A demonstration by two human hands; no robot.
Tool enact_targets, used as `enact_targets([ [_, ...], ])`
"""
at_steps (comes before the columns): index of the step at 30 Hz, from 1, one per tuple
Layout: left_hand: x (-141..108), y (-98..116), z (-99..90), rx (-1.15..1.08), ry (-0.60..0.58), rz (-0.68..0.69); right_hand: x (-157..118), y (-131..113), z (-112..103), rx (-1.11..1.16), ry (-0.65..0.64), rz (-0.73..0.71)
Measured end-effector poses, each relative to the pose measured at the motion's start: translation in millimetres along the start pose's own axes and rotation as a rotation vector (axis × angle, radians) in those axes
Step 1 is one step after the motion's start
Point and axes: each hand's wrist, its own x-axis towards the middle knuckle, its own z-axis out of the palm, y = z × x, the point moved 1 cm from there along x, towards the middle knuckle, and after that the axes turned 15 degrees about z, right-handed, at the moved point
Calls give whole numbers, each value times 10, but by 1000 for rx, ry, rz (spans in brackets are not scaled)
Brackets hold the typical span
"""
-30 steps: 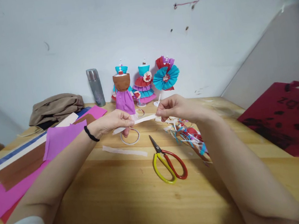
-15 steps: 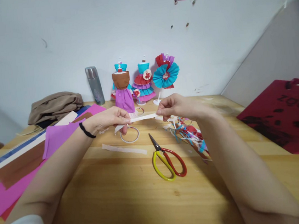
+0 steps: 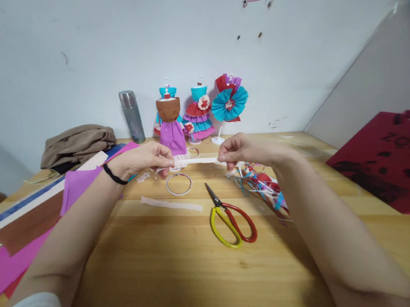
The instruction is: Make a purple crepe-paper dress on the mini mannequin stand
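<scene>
Between my two hands a narrow white paper strip (image 3: 197, 161) is stretched level above the table. My left hand (image 3: 152, 160) pinches its left end, and my right hand (image 3: 234, 151) pinches the right end. Below my left hand a roll of tape (image 3: 179, 184) lies flat. Nearer to me another pale paper strip (image 3: 171, 204) rests on the wood. Scissors (image 3: 229, 217) with one yellow and one red handle lie slightly open, blades pointing away. Just behind the strip stands a dress form (image 3: 171, 127) with a brown top and purple skirt.
Coloured paper sheets (image 3: 32, 223) are stacked at the left, near a brown cloth (image 3: 77, 145) and a flask (image 3: 132, 117). More decorated dress forms (image 3: 198, 108) stand by the wall. Paper scraps (image 3: 263, 184) lie beside my right forearm; a red bag (image 3: 385, 164) is at the right.
My hands have drawn slightly apart, the left one moving a little left, so a longer stretch of the white strip shows between them. The view has shifted slightly.
</scene>
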Motion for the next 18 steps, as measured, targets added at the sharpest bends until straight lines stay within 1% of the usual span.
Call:
enact_targets([
  [3, -12, 15, -49, -20, -8, 7, -16, -13, -5, -11, -2, 13],
  [6, -10, 44, -42, -111, -10, 71, -25, -30, 5, 10, -32, 42],
  [9, 1, 75, 35, -285, 10, 168, -18, -48, 39, 29, -65, 50],
  [13, 4, 96, 172, -523, 34, 274, 2, -73, 118, 97, -169, -12],
  [18, -6, 152, 260, -634, 126, 381, 35, -69, 196, 168, -287, -74],
])
